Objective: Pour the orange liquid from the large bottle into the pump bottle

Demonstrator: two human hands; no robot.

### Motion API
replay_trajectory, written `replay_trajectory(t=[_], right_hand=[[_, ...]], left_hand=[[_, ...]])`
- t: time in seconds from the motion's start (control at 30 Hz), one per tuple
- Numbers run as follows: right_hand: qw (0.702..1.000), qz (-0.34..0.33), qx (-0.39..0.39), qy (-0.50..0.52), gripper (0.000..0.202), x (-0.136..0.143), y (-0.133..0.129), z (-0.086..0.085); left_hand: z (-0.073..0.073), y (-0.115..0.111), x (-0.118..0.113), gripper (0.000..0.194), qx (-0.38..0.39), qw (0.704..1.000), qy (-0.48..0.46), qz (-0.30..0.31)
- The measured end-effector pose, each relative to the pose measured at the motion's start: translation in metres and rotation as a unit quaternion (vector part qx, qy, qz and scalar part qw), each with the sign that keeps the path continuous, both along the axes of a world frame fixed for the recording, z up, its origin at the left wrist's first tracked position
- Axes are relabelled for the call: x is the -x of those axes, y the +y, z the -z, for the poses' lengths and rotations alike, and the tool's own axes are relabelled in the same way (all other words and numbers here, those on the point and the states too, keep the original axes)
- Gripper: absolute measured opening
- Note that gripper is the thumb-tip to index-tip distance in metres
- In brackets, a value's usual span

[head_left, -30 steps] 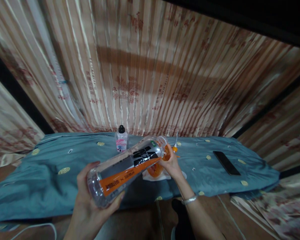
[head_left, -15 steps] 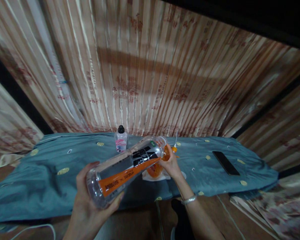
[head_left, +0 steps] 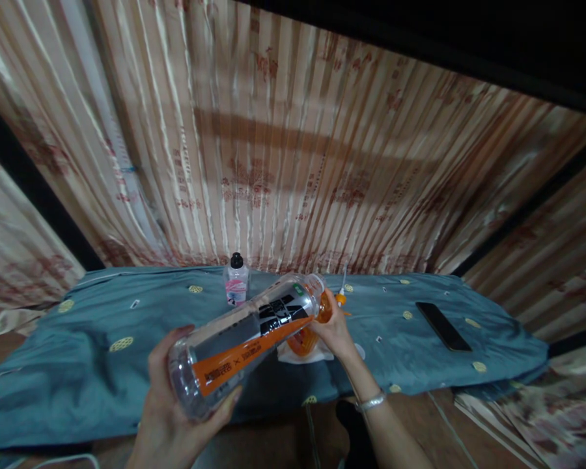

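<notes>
Since the earlier frame, the bed (head_left: 78, 365), curtain (head_left: 273, 137) and phone (head_left: 443, 326) shift slightly lower in the view; both hands and the clear bottle (head_left: 251, 339) hold nearly the same relative pose.

Head view: The left hand (head_left: 168, 404) is spread around the base of the clear bottle, which lies tilted above the bed with its uncapped mouth toward the right. The right hand (head_left: 333, 329) is closed at the neck of the orange bottle (head_left: 303, 343), beside the clear bottle's mouth; whether its fingers also bear on the clear bottle cannot be told. The orange bottle stands on a white cloth (head_left: 305, 357).

Status: the pump (head_left: 340, 298) is off the orange bottle, behind the right hand. Decanting appears in progress; flow and fill levels cannot be confirmed. Righting the clear bottle and refitting the pump are not yet done. The pink-labelled bottle (head_left: 236, 285) stands upright, capped, apart from both hands.
</notes>
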State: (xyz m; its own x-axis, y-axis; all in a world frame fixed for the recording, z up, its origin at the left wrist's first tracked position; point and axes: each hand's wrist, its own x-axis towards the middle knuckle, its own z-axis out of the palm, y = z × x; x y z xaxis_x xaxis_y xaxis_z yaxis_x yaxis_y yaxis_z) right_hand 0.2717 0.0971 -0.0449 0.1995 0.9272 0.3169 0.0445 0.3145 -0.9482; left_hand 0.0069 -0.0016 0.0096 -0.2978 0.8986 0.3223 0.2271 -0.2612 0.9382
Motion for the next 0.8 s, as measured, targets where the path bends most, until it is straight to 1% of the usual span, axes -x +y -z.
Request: replay_trajectory(t=[0.13,0.37,0.5,0.67,0.8], right_hand=[[1.000,-0.005,0.003,0.002,0.090,0.000,-0.001,-0.002],[1.000,0.002,0.011,0.002,0.088,-0.002,0.000,0.002],[1.000,-0.002,0.014,0.010,0.087,-0.004,0.002,0.008],[1.000,-0.001,0.016,0.013,0.089,-0.006,0.002,0.011],[1.000,0.004,0.018,0.010,0.090,-0.007,0.002,0.011]], left_hand=[[-0.001,0.000,0.000,0.076,-0.007,1.000,0.025,-0.002],[-0.005,-0.002,-0.004,0.077,-0.009,1.000,0.006,0.001],[-0.006,-0.002,-0.004,0.077,0.007,0.999,-0.033,0.013],[-0.006,-0.002,-0.002,0.078,-0.003,1.000,0.014,0.006],[-0.005,0.000,0.000,0.076,-0.014,0.999,0.028,0.002]])
